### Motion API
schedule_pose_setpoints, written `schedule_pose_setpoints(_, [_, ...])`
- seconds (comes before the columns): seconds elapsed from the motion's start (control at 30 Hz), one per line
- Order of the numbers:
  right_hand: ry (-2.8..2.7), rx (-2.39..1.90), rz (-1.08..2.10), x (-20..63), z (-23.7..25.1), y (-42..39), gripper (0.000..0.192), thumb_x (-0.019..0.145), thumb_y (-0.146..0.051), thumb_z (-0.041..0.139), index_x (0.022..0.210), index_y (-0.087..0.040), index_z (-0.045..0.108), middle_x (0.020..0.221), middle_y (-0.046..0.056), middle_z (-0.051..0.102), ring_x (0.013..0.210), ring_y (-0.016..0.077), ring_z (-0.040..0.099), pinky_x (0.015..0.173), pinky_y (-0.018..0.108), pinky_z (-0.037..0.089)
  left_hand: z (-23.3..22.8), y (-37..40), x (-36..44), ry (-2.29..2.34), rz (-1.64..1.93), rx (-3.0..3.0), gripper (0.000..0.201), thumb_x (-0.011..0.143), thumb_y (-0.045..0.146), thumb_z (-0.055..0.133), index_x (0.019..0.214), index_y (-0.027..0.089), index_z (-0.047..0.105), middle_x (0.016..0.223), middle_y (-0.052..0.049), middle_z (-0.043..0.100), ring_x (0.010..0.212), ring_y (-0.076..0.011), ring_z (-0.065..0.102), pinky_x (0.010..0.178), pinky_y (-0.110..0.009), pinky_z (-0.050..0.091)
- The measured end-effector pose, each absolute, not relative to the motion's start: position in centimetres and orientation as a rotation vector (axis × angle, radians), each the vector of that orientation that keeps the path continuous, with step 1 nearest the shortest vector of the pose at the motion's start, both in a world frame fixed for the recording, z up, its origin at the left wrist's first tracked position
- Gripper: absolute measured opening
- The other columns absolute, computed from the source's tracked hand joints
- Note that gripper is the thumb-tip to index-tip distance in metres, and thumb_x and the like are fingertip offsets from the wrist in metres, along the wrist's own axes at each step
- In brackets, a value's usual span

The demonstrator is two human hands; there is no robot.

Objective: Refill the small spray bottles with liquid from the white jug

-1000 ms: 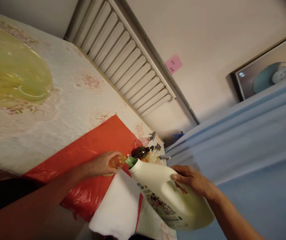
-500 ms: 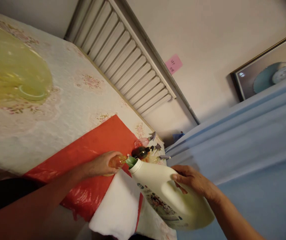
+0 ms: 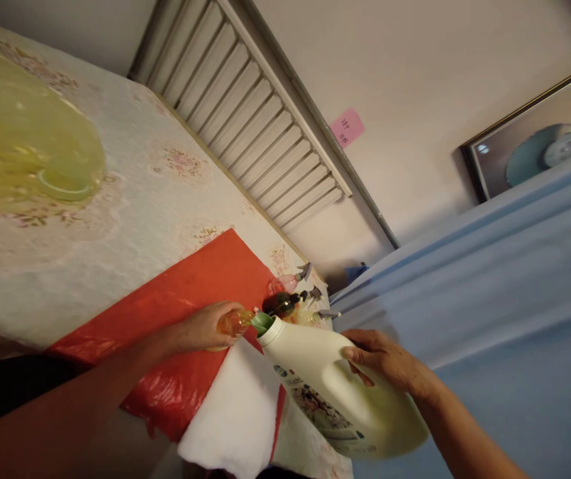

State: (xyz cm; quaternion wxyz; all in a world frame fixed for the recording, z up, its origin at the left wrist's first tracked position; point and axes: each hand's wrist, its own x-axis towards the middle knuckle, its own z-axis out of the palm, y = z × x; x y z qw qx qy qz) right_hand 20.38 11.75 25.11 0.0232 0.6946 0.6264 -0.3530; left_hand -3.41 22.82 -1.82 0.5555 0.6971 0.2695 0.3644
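My left hand [image 3: 213,327] is closed round a small clear orange bottle [image 3: 235,322]. A green funnel [image 3: 262,322] sits between that bottle's neck and the mouth of a large cream jug [image 3: 310,356]; whether the jug's rim touches the funnel I cannot tell. My right hand [image 3: 382,356] grips the jug by its handle, and the jug leans with its mouth toward the funnel. Any liquid passing between them is hidden. Under the left hand lie a red plastic sheet [image 3: 180,286] and a folded white towel [image 3: 238,412].
Several spray bottles stand just behind the funnel, among them a pink one [image 3: 281,286] and a dark one [image 3: 280,305]. A yellow-green translucent bag [image 3: 30,126] rests on the flowered tablecloth [image 3: 150,206]. Along the wall runs a white radiator [image 3: 245,106]; blue fabric [image 3: 490,279] is at right.
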Motion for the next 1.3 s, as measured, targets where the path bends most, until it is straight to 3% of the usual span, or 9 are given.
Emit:
schedule_pose_setpoints(0.7, [1.934,2.172,-1.099,20.4,25.0,11.5,0.044,0.086,-0.059,0.059,0.084,-0.015,0.06,0.065,-0.002,0.053,0.048,0.0084,0.046,0.048,0.022,0.034,-1.8,22.8,-3.4,0.633,0.862,1.648,0.05,0.068,0.029,0.067,0.116,0.022,0.059,0.116,-0.005,0.068,0.109,-0.0285,0.063,0.084,-0.031,0.05])
schedule_pose_setpoints(1.1, [1.942,2.409,-1.399,22.8,19.9,9.1,0.048,0.076,-0.063,0.066,0.071,-0.016,0.055,0.055,-0.004,0.054,0.042,0.0068,0.041,0.046,0.022,0.027,-1.5,22.5,-3.7,0.586,0.856,1.568,0.053,0.067,0.028,0.068,0.118,0.021,0.056,0.119,-0.006,0.068,0.109,-0.0279,0.064,0.089,-0.033,0.051])
schedule_pose_setpoints(1.2, [1.983,2.477,-1.462,23.3,20.1,9.7,0.047,0.07,-0.061,0.072,0.073,-0.017,0.056,0.05,-0.005,0.052,0.042,0.007,0.038,0.046,0.022,0.025,-1.5,22.4,-3.9,0.592,0.842,1.55,0.06,0.066,0.03,0.071,0.124,0.023,0.053,0.127,-0.007,0.065,0.116,-0.0293,0.061,0.093,-0.036,0.05])
schedule_pose_setpoints(1.3, [2.033,2.577,-1.404,23.3,21.0,11.0,0.043,0.064,-0.054,0.078,0.074,-0.017,0.059,0.05,-0.004,0.054,0.044,0.0078,0.039,0.047,0.022,0.025,-2.0,22.4,-4.0,0.643,0.834,1.584,0.076,0.064,0.035,0.076,0.133,0.026,0.046,0.145,-0.009,0.051,0.131,-0.0317,0.049,0.102,-0.039,0.046])
